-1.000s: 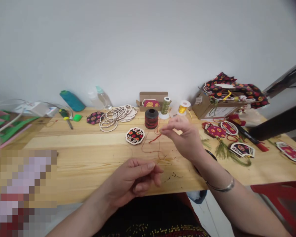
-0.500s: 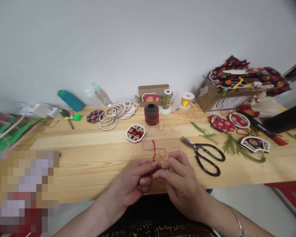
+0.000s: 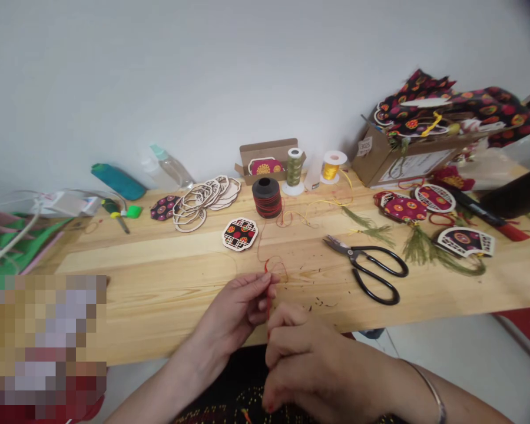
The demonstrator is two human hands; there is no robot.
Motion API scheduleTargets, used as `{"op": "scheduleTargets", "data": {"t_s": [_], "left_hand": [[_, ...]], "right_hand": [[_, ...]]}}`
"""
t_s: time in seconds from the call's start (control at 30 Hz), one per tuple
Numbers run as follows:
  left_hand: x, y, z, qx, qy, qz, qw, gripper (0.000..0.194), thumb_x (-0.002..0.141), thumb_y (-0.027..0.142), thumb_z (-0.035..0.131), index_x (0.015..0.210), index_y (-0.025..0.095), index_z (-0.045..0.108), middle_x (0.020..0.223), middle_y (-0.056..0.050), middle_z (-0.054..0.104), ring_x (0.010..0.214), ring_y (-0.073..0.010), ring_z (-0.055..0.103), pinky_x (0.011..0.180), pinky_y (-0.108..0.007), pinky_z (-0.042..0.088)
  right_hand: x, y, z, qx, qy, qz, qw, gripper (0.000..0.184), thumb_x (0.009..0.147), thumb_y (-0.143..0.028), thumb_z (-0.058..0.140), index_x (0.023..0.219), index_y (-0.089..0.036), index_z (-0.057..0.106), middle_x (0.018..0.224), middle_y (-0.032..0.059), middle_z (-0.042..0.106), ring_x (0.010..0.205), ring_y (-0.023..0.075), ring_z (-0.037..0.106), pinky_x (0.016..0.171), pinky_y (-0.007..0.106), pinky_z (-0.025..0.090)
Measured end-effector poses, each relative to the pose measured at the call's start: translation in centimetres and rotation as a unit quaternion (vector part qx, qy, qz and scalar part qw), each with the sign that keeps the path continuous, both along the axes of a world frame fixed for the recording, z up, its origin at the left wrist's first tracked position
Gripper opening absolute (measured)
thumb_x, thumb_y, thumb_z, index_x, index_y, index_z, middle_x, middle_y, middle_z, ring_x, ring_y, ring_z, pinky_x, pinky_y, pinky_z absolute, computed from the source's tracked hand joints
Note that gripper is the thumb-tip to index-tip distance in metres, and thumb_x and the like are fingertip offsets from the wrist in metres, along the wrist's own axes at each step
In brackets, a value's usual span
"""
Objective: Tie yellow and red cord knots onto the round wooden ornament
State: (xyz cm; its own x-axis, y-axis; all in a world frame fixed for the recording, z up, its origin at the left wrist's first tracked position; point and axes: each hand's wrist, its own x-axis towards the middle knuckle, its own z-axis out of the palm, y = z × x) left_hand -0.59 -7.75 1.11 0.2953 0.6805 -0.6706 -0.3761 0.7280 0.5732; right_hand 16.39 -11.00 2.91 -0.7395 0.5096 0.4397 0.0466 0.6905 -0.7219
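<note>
A red cord [image 3: 268,305] runs between my two hands near the table's front edge. Thumb and fingers of my left hand [image 3: 246,301] pinch its upper part, and a short end sticks up beyond them. Closer to my body, my right hand [image 3: 311,359] is closed on the lower stretch of cord, its fingertips partly hidden. Thin red thread trails from the cord toward a black spool wound with dark red thread [image 3: 268,206]. Left of that thread lies a patterned wooden-framed ornament [image 3: 239,234]. Black-handled scissors [image 3: 366,265] lie to the right of my hands, blades apart.
Wooden frames [image 3: 203,200] overlap in a pile at the back left. Green [image 3: 294,171] and yellow [image 3: 331,168] thread spools stand by the wall. A cardboard box [image 3: 415,162] heaped with fabric stands at the right, with tasselled ornaments [image 3: 466,242] before it. A screwdriver [image 3: 115,215] lies left.
My right hand has drawn down toward my body, away from my left hand, and a length of red cord now shows between them. The whole view has shifted slightly.
</note>
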Motion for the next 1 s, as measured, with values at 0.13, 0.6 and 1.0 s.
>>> {"op": "scheduleTargets", "data": {"t_s": [0.13, 0.6, 1.0], "left_hand": [[0.0, -0.2, -0.1, 0.029, -0.006, -0.002, 1.0, 0.015, 0.073, 0.025, 0.072, 0.081, 0.012, 0.07, 0.062, 0.001, 0.06, 0.055, -0.0066, 0.053, 0.053, -0.018, 0.039], [0.2, -0.1, 1.3, 0.004, -0.057, -0.001, 0.998, 0.012, 0.073, 0.018, 0.07, 0.078, 0.01, 0.063, 0.06, 0.004, 0.049, 0.042, -0.0008, 0.035, 0.042, -0.015, 0.029], [0.1, -0.4, 1.9, 0.052, 0.011, 0.005, 0.999, 0.014, 0.067, 0.023, 0.072, 0.069, 0.011, 0.065, 0.047, 0.009, 0.03, 0.042, -0.0017, 0.018, 0.04, -0.016, 0.011]], "right_hand": [[-0.2, 0.4, -0.5, -0.005, 0.01, 0.051, 0.999, 0.01, 0.086, -0.019, 0.059, 0.079, -0.02, 0.065, 0.078, -0.0014, 0.061, 0.085, 0.0125, 0.048, 0.082, 0.024, 0.042], [-0.7, 0.5, -0.8, 0.005, -0.018, 0.125, 0.992, 0.006, 0.082, -0.018, 0.064, 0.077, -0.02, 0.067, 0.076, -0.0028, 0.063, 0.086, 0.0114, 0.052, 0.083, 0.022, 0.043], [1.7, 2.9, -0.4, -0.184, 0.102, -0.17, 0.963, 0.026, 0.088, -0.018, 0.052, 0.113, -0.022, 0.058, 0.096, 0.0033, 0.064, 0.088, 0.0128, 0.059, 0.08, 0.03, 0.049]]}}
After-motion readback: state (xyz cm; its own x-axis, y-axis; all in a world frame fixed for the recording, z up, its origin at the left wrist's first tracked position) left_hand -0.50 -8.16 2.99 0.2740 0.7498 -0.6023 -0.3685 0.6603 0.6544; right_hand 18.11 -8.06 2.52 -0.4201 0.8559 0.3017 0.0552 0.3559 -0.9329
